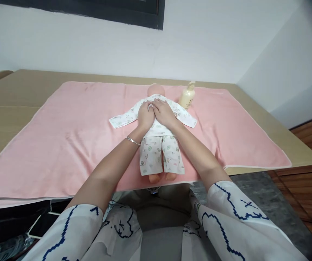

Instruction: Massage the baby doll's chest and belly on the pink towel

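A baby doll (156, 90) lies lengthwise before me, its head at the far end and its bare feet near the table's front edge. It wears a white printed long-sleeved top (160, 129) with the sleeves spread out, and matching trousers (151, 156). On the upper body of the top rests my left hand (146, 116), fingers together and pointing away from me. Close beside it, my right hand (164, 113) lies with its fingers stretched over the cloth. The fingertips meet near the middle of the top; a small bit of white cloth shows between them.
A pink blanket (90, 127) with a white edge covers much of the wooden table (294, 141). A cream pump bottle (187, 96) stands right of the doll. A phone (44, 224) lies low at the left. Wooden drawers (308, 188) are at the right.
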Demonstrator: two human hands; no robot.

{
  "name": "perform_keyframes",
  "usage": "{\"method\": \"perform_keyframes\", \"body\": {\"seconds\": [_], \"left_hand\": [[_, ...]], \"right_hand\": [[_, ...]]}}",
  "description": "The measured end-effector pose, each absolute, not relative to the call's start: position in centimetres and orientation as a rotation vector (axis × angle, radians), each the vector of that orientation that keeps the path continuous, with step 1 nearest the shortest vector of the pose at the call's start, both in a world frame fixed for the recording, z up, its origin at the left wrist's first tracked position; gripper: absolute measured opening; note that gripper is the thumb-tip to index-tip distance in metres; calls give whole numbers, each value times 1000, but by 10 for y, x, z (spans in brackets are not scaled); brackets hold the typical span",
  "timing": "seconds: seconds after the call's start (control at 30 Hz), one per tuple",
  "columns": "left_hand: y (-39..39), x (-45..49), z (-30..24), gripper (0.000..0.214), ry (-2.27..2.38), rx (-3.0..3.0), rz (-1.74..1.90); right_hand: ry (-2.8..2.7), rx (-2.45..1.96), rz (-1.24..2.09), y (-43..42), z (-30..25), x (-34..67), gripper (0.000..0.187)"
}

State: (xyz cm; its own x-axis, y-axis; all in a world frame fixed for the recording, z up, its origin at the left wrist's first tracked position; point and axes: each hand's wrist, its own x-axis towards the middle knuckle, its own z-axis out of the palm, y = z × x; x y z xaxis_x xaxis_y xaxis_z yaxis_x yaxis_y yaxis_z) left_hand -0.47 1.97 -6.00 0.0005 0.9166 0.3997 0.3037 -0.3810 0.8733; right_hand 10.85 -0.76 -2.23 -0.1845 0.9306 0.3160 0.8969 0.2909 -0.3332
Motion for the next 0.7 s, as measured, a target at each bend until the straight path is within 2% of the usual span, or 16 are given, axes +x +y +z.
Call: {"method": "perform_keyframes", "body": {"seconds": [0.13,0.3,0.47,0.6,0.7], "left_hand": [[23,-4,-61,30,1287,1882,1380],[42,-6,-60,29,1264,1886,1279],[47,-8,-59,33,1281,1888,1217],[34,-6,-49,22,1317,1989,1163],[31,-7,-43,17,1328,2034,1101]], "right_hand": [[-2087,-1668,161,3,-29,127,51],[-1982,-1891,127,-6,-25,117,63],[-2072,-1828,2,-14,-21,104,52],[-2137,-1709,141,-1,-23,128,54],[-2027,-1826,162,0,-25,133,61]]}}
